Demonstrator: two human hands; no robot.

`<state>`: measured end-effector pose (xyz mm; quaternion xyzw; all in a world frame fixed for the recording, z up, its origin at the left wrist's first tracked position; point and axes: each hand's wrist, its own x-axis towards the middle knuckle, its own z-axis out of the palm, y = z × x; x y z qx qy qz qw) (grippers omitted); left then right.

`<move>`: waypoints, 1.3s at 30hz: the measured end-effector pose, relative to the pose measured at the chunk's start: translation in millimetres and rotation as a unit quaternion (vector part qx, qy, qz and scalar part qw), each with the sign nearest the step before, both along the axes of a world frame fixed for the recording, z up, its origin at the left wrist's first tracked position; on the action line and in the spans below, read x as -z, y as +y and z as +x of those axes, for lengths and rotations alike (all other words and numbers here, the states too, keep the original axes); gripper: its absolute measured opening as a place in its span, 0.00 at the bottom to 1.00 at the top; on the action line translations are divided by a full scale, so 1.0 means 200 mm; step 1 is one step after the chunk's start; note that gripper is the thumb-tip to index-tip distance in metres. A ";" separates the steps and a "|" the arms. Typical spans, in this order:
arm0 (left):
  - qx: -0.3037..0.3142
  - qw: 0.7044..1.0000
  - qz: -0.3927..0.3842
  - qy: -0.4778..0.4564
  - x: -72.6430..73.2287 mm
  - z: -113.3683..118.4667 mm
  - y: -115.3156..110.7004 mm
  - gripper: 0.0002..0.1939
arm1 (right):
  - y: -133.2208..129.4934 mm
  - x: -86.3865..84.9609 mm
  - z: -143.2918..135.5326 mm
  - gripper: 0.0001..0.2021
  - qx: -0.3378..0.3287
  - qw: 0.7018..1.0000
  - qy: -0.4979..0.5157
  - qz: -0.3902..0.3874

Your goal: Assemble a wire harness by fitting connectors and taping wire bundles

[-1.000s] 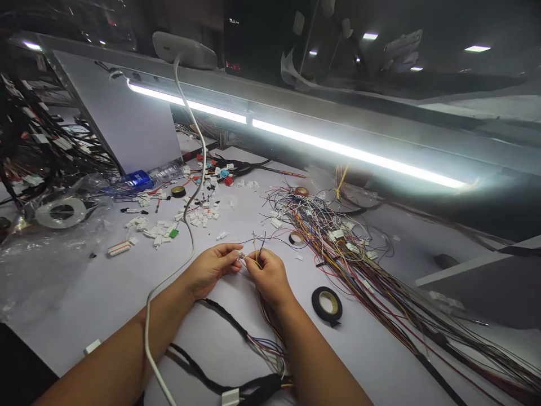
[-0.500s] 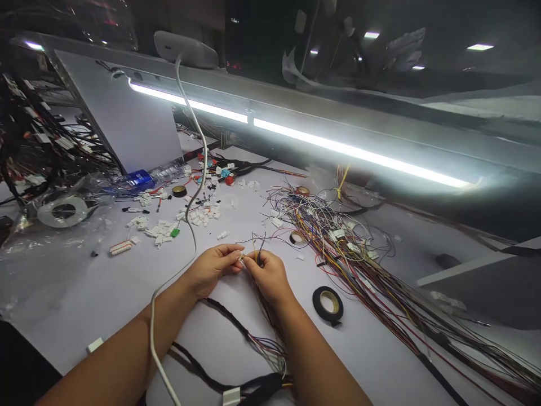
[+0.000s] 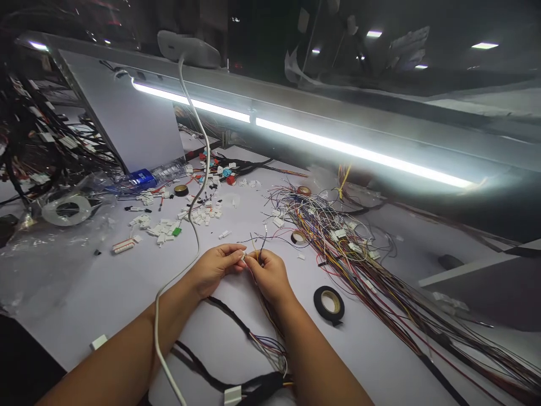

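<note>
My left hand (image 3: 215,268) pinches a small white connector (image 3: 243,257) between thumb and fingers. My right hand (image 3: 270,274) is closed on thin wires (image 3: 262,243), its fingertips meeting the connector; how far the wire ends sit in it is hidden. Loose wire ends stick up above the right hand, and the rest run down below it. Under my forearms lies a black-taped harness (image 3: 228,313) with purple and white wires. At its lower end is a white connector block (image 3: 232,396).
A large wire bundle (image 3: 359,270) crosses the right side. Near it lie a black tape roll (image 3: 328,304) and a smaller roll (image 3: 298,237). White connectors (image 3: 164,230) are scattered left. A white cable (image 3: 157,316) hangs across my left forearm. A lamp (image 3: 359,151) spans the back.
The view has shifted very slightly. Both hands stay together at the connector, with only tiny finger movement.
</note>
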<state>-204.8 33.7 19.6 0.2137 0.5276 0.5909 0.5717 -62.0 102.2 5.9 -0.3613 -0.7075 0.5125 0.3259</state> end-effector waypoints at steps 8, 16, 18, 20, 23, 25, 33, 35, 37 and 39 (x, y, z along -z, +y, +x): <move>0.017 1.000 -0.005 0.022 -0.01 0.01 0.01 0.18 | 0.01 0.03 0.01 0.09 0.007 1.000 0.002 0.002; -0.002 1.000 -0.001 0.019 0.00 0.02 0.01 0.18 | -0.01 0.01 0.00 0.10 0.020 0.999 -0.020 0.036; -0.001 1.000 0.000 0.023 0.00 0.02 0.01 0.18 | -0.01 0.01 0.00 0.10 0.017 0.999 -0.015 0.025; -0.006 1.000 0.005 0.024 0.01 0.01 0.01 0.17 | 0.00 0.01 0.00 0.11 -0.002 1.000 0.009 -0.008; -0.025 0.998 0.008 0.054 0.01 0.01 0.01 0.15 | 0.02 0.02 0.00 0.15 -0.010 0.993 0.091 -0.077; -0.031 0.995 0.003 0.092 0.02 0.01 0.02 0.14 | 0.04 0.02 0.01 0.19 0.000 0.986 0.131 -0.104; -0.007 0.993 0.035 0.117 0.01 0.00 0.01 0.16 | 0.05 -0.06 0.06 0.15 -0.127 0.991 -0.010 -0.040; 0.007 0.988 0.039 0.150 0.01 0.00 0.00 0.15 | 0.04 -0.06 0.06 0.16 -0.127 0.991 -0.035 -0.037; 0.015 0.986 0.036 0.165 0.02 0.00 0.00 0.13 | 0.04 -0.06 0.05 0.13 -0.092 0.994 -0.034 -0.041; 0.017 0.987 0.031 0.155 0.02 0.00 0.01 0.13 | 0.03 -0.05 0.04 0.11 -0.044 0.998 -0.014 -0.033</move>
